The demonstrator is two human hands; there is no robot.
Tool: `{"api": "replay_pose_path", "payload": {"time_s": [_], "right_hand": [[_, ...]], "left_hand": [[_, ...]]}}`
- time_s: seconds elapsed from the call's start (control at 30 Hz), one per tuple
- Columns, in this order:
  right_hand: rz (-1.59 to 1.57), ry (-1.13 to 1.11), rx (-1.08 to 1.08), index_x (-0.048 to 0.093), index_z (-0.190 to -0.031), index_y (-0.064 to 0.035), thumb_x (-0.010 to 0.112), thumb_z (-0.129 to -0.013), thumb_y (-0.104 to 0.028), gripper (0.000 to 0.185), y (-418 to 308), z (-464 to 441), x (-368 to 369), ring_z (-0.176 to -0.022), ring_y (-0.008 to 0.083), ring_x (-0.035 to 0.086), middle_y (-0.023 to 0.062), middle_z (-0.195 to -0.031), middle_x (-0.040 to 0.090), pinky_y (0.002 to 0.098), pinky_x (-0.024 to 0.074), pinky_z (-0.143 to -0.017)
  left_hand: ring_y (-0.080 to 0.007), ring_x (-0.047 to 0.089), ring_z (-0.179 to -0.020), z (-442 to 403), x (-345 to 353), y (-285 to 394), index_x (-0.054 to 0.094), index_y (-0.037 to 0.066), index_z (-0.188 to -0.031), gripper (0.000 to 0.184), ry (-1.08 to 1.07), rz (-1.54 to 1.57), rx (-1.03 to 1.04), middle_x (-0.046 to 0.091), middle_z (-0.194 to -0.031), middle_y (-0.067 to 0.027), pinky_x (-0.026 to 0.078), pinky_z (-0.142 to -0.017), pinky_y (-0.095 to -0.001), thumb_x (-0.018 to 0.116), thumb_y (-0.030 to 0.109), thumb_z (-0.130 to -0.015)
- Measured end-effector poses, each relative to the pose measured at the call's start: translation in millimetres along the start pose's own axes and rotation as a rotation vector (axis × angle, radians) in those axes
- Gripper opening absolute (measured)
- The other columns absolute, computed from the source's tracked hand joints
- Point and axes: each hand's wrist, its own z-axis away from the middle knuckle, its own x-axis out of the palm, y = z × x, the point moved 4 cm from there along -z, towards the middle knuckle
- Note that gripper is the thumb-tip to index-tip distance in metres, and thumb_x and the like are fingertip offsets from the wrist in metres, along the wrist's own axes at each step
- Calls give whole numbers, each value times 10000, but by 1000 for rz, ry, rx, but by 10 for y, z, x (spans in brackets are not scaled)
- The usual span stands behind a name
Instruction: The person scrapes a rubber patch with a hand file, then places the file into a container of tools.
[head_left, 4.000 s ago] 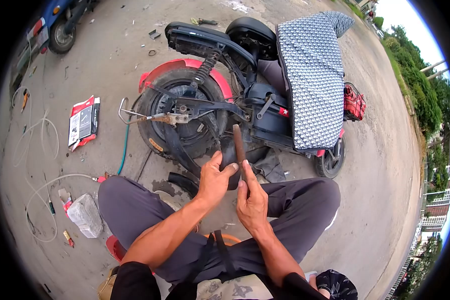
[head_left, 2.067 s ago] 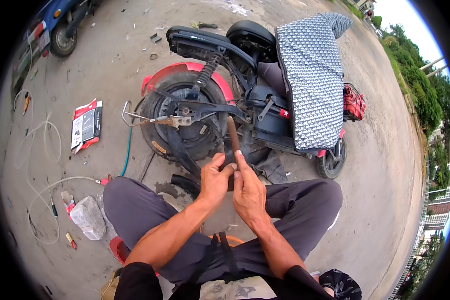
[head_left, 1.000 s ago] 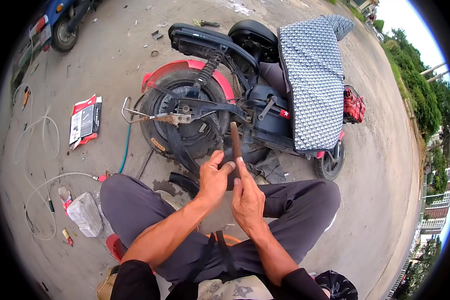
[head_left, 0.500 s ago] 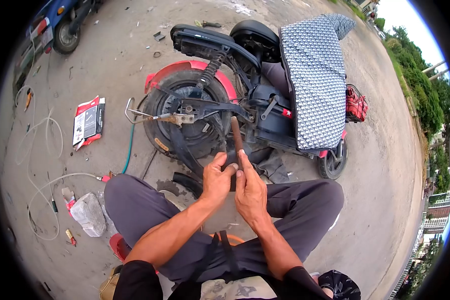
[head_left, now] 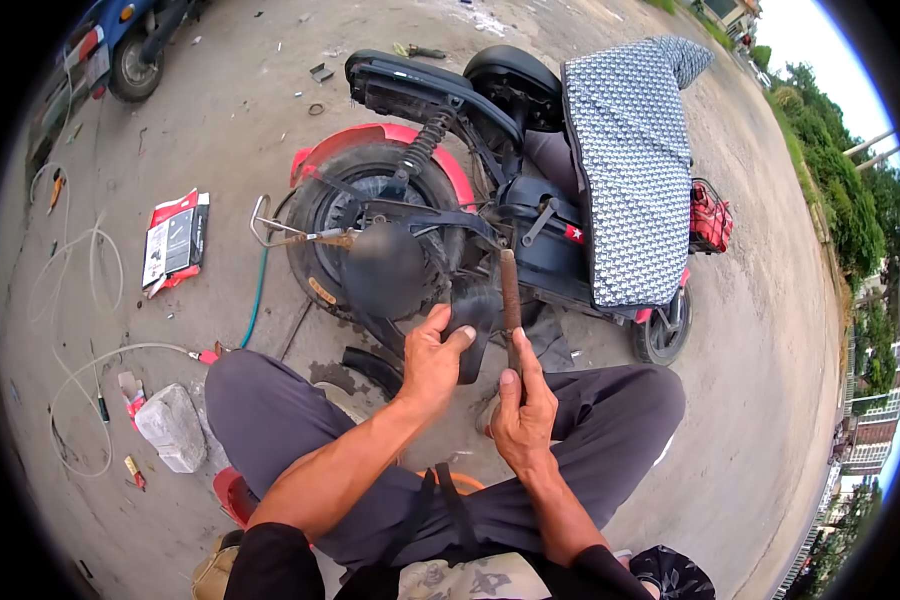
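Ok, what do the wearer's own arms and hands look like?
Left black fabric sleeve and right black fabric sleeve end above bare forearms. Left hand and right hand are ungloved; no watch or cable visible on either arm.

rusty brown rod (head_left: 510, 295) (pale at the tip) | tip forward | black rubber piece (head_left: 477, 302) | smooth, just beside

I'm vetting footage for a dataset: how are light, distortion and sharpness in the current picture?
Head view: soft daylight, no hard shadows, the pale sky brightest; head view: strong fisheye curving, black corners; head view: a dark round blurred patch hides part of the large black rubber-tyred wheel, while the rough brown rod looks fairly sharp.
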Motion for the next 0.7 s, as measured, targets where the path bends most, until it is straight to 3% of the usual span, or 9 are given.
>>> {"api": "replay_pose_path", "payload": {"time_s": [0.1,0.27,0.4,0.5,0.63,0.7], "right_hand": [[96,-17,-99,535,-1651,24,584,-1122,-11,532,-45,226,81,-1372,433,717,287,-1533,687,447,577,-1109],[106,-61,15,537,-1672,-42,597,-1110,-7,566,-156,-372,174,-1281,450,747,273,-1482,714,455,604,-1022],[155,-28,-133,532,-1682,-55,603,-1112,-15,576,-143,158,128,-1221,451,768,273,-1420,740,463,609,-981],[134,37,-101,532,-1684,-58,608,-1110,-17,581,-113,186,154,-1220,449,769,274,-1416,742,469,610,-975],[60,-56,26,542,-1664,-37,598,-1117,-29,550,-142,-382,163,-1296,451,737,277,-1485,713,453,589,-1051],[-16,13,16,549,-1646,2,578,-1125,-19,522,-106,-351,82,-1363,429,715,284,-1508,700,442,564,-1111]], "left_hand": [[-66,663,-998,-40,-5,-117,746,-5,-1257,258,-2,-34,33,741,-1115,15,554,-936,-270,665,-56,-1018],[-71,650,-1017,-1,-82,-175,745,-13,-1249,252,-43,-88,-40,724,-1134,11,547,-937,-281,659,-53,-1015],[-67,643,-995,-10,-71,-100,745,-10,-1257,263,-30,-63,-45,724,-1140,11,543,-918,-276,648,-51,-1016],[-80,659,-1003,17,-37,-184,745,-10,-1300,300,-46,-76,-17,730,-1140,9,546,-934,-272,646,-55,-1021],[-98,694,-1028,-3,-36,-115,735,-19,-1335,321,-54,15,-61,756,-1186,-16,569,-951,-285,645,-63,-1029],[-92,696,-1029,11,-44,-161,727,-23,-1344,325,-51,55,-52,764,-1196,-24,575,-950,-286,643,-63,-1033]]}}
